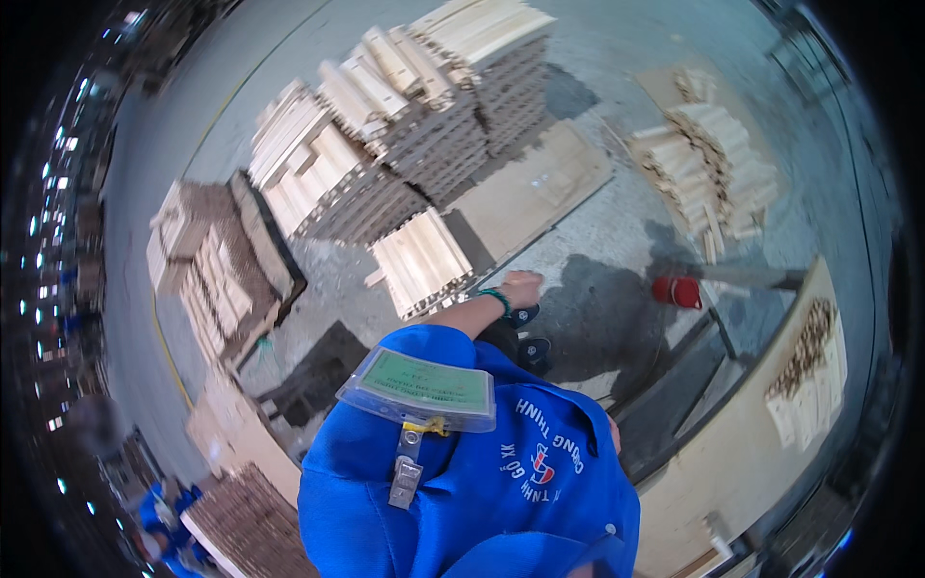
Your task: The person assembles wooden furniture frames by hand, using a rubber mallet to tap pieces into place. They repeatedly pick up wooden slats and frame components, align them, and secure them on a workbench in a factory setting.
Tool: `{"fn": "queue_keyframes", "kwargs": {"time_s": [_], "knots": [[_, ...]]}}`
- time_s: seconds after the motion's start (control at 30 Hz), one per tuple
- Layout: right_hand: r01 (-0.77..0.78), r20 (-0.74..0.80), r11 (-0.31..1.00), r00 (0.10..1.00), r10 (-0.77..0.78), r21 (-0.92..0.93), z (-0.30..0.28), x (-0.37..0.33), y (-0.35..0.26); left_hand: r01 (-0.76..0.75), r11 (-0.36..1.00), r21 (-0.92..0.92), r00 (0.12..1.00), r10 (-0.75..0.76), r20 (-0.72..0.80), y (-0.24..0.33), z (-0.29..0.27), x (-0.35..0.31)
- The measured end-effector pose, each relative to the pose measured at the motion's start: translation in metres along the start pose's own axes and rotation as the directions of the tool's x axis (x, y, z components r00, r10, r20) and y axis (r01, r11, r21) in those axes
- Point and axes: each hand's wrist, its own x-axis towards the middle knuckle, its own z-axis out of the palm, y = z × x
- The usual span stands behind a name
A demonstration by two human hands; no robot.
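Here, wooden slats (422,255) appear mostly stacked, one looser heap (737,159) remaining; whether the left hand (521,287) is closed cannot be told.

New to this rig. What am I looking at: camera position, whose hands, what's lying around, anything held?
No machine here: it's a person with bare hands. The single picture comes from the left of two head-worn fisheye cameras looking down, so straight edges bend near the rim. The blue shirt is the wearer's own. The left hand, with a green bracelet at the wrist, appears near a low stack of wooden strips; I can't make out anything in its grip. A sliver of skin at the shirt's right edge may be the right hand; its grip is hidden. Around are taller wood stacks, a looser pile, a red container, and more strips on a pale surface.
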Motion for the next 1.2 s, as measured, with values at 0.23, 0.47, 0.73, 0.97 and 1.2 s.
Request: {"fn": "queue_keyframes", "kwargs": {"time_s": [0.23,0.47,0.73,0.97,1.2], "knots": [[-0.009,0.188,0.999,0.982,0.001,0.038,-0.046,0.078,-0.004,0.751,0.601,-0.275,0.630,-0.776,0.024,-0.126,0.044,-0.136],[-0.066,0.446,0.998,0.893,0.068,-0.020,-0.024,0.142,0.020,0.763,0.392,-0.514,0.562,-0.795,0.229,-0.108,0.110,-0.206],[0.343,0.743,0.863,0.667,0.054,-0.371,0.144,0.203,0.021,0.709,0.333,-0.622,0.590,-0.763,0.265,-0.132,0.122,-0.178],[0.479,0.860,0.769,0.479,0.175,-0.424,0.358,0.267,-0.024,0.517,-0.052,-0.854,0.521,-0.772,0.363,-0.224,0.151,-0.101],[0.503,0.845,0.817,0.534,-0.039,-0.280,0.533,0.284,-0.071,-0.349,-0.828,-0.438,0.219,-0.527,0.821,-0.292,0.196,-0.044]]}}
